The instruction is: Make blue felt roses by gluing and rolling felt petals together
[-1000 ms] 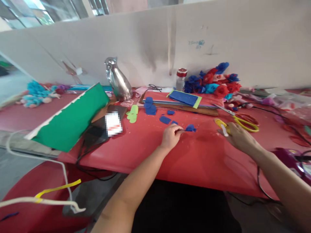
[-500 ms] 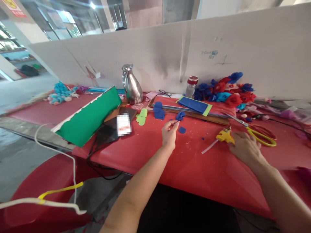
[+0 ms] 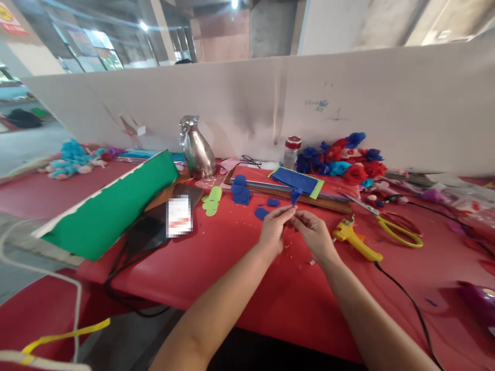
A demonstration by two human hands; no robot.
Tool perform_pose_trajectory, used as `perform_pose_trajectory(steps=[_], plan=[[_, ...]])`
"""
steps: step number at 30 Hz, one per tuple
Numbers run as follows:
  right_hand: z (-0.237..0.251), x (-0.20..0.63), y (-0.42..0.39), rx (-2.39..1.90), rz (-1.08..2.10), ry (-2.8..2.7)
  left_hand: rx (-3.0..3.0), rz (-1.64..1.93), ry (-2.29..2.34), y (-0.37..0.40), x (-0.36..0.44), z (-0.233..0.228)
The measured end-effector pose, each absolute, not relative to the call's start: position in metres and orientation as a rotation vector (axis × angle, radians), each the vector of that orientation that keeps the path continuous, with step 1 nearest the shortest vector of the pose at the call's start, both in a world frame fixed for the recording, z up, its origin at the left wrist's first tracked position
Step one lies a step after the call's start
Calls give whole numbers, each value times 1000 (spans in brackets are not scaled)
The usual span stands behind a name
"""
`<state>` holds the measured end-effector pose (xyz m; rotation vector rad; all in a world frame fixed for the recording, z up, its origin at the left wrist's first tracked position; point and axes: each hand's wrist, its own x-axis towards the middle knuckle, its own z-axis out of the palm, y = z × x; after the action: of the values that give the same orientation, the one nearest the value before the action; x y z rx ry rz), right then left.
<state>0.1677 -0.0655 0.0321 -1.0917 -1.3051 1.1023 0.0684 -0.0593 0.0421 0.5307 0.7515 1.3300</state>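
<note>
A small blue paper flower points upward at the middle of the red table. My left hand pinches its base between thumb and fingertips. Against that same base, the closed fingertips of my right hand press from the other side; the exact grip is partly hidden. Beside my left hand lie a loose blue petal and a smaller blue piece. A yellow glue gun rests on the table to the right of my right hand, its cord trailing toward the front edge.
Yellow-handled scissors lie at right. Behind are blue petals, green petals, a paper stack, a lidded jar, and paper flowers. A steel jug and green board stand left.
My right hand has left the glue gun and come over to the flower, joining my left hand. The glue gun now lies turned on the table. The view has shifted slightly right and up.
</note>
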Motion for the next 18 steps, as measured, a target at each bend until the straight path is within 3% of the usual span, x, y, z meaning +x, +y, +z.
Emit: perform_pose_trajectory(steps=[18], plan=[[31, 174, -69, -848, 1632, -1001, 717, 1206, 791, -59, 55, 45]])
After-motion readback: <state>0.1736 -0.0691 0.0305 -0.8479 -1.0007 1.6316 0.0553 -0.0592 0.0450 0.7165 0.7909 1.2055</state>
